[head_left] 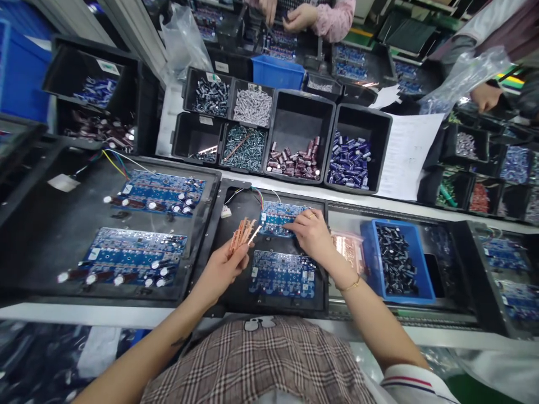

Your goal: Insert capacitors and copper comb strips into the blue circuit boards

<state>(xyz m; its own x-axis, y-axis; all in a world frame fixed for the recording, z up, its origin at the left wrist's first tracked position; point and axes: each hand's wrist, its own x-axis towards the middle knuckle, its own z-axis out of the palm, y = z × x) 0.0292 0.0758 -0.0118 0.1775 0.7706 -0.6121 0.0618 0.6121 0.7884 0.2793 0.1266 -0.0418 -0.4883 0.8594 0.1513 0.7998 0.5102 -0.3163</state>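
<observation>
My left hand (225, 268) holds a fanned bundle of copper-coloured strips (243, 234) in front of the black tray (227, 247). Over the right part of the upper blue circuit board (273, 212), my right hand (311, 233) has its thumb and index finger pressed together at the board's surface. Whatever lies between those fingertips is too small to make out. A second blue board (283, 275) lies below in the same tray, just right of my left hand. Coloured wires and a white connector (226, 211) lie at the tray's upper left.
To the left, another tray (50, 235) carries two populated boards. Black bins (301, 109) of components stand behind. On the right are a bag of copper strips (348, 249) and a blue bin (423, 264). Another person's hands (301, 17) show at the top.
</observation>
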